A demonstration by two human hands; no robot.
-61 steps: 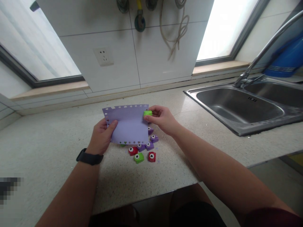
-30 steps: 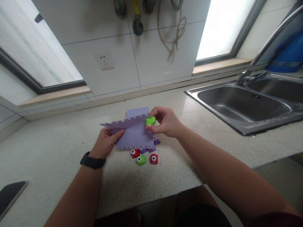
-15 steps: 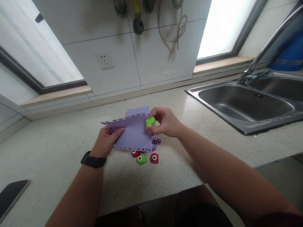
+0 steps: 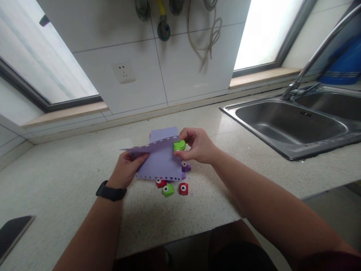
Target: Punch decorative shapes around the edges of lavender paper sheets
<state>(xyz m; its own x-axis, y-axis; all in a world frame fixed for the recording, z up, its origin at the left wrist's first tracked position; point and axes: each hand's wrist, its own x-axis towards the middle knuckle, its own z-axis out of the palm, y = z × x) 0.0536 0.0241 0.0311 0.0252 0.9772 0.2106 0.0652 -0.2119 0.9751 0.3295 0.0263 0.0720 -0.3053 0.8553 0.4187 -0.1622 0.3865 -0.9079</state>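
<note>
My left hand (image 4: 127, 167) grips the left side of a purple paper sheet (image 4: 163, 162), thumb on top. Small punched shapes run along the sheet's upper and lower edges, and its upper part is bent over. Between the thumb and fingers of my right hand (image 4: 197, 146) is a green craft punch (image 4: 179, 145), set at the sheet's right edge. Below the paper lie a red punch (image 4: 183, 189), another green punch (image 4: 168, 190) and a second red punch (image 4: 161, 183), partly covered. A purple punch (image 4: 185, 166) shows beside the right edge.
More purple paper (image 4: 163, 133) lies behind the held sheet. A steel sink (image 4: 290, 120) with a faucet (image 4: 293, 88) is at the right. A dark flat device (image 4: 14, 235) rests on the counter (image 4: 70, 169) at the far left.
The sheet's upper left part has tilted and bent a little more. Both hands keep their holds, and the green punch stays at the right edge.
</note>
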